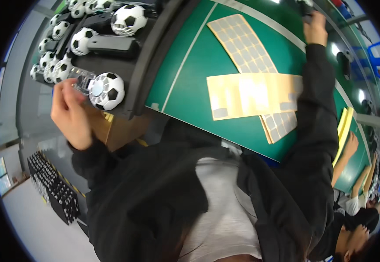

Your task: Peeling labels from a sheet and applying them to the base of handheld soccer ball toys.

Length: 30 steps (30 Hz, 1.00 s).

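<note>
At the far left my left hand (71,114) is closed, its fingertips blurred, at a clear plastic piece (82,79) joined to a black-and-white football-patterned ball (107,91). That ball shows a pale round disc and lies at the near end of a black tray (140,65). My right arm reaches far across the green table (185,91). At its end my right hand (316,29) is closed round a dark object (305,9), too small and partly cut off to name. Sheets of grey stickers (246,43) lie between my arms, under a cream backing sheet (253,96).
Several more football-patterned balls (129,19) with black handle-like bodies (112,46) fill the tray. A cardboard box (126,129) stands below it. At the right, other people's arms (349,148) work beside yellow strips (343,131). A black rack (54,187) stands on the floor at the lower left.
</note>
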{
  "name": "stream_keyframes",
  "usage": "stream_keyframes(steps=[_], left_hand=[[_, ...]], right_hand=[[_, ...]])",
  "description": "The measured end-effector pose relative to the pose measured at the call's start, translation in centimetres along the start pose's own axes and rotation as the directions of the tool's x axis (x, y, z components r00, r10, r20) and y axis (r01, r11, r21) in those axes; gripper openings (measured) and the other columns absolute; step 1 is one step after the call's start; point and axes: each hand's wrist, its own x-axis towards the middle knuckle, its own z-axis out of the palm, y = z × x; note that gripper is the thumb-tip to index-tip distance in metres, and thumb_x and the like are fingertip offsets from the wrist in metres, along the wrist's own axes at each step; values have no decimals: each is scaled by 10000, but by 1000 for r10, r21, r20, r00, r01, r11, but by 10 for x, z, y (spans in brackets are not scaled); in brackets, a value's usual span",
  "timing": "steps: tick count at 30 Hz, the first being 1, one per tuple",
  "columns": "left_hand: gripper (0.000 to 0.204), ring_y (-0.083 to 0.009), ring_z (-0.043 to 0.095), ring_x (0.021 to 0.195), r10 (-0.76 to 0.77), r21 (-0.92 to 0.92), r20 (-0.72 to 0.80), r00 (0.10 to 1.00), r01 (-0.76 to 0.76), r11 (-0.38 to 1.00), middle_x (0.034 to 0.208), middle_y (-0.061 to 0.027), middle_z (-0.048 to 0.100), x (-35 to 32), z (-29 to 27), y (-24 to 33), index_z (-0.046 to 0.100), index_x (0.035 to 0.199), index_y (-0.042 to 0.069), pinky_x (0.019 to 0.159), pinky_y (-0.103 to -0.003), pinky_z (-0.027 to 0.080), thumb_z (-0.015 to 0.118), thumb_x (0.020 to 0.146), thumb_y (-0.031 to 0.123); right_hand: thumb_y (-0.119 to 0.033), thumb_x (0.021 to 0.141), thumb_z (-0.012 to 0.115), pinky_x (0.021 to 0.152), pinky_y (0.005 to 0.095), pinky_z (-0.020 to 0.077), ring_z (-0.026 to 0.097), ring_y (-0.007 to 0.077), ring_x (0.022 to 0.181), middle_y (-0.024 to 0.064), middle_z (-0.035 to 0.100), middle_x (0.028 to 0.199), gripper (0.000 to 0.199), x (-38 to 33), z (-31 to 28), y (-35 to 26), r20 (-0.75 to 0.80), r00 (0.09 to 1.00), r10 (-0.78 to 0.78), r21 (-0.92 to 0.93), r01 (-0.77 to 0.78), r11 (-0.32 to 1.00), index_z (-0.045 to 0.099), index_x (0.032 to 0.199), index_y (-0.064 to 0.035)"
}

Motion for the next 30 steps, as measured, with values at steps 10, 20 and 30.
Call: stream_keyframes(steps=[10, 20, 30], left_hand=[[496, -132, 515, 655, -101, 309, 113, 989, 61, 949, 784, -78, 566, 58, 4, -83, 507, 1116, 36, 620, -229, 404, 563, 800, 414], [456, -143, 514, 766, -326, -854, 179, 928, 311, 418, 972, -105, 533, 30, 10, -39, 454, 1144, -16, 729, -223, 391, 533, 829, 304], [552, -160, 458, 548, 542, -838, 484, 687, 543, 59, 789, -108, 447, -21, 87, 70, 492, 955, -10, 431, -231, 361, 528, 655, 452]], right_hand=[[-113, 700, 631, 655, 246, 423, 548, 147, 659, 17, 607, 697, 130, -55, -86, 3, 709, 700, -88, 440, -340, 831, 606, 818, -65], [114, 611, 590, 560, 172, 340, 373, 84, 567, 4, 544, 816, 341, -146, -149, -60, 729, 681, 75, 525, -626, 577, 595, 913, -44], [155, 623, 529, 502, 163, 295, 306, 71, 540, 7, 495, 823, 314, -148, -149, -59, 739, 672, 53, 532, -629, 567, 575, 871, -32]])
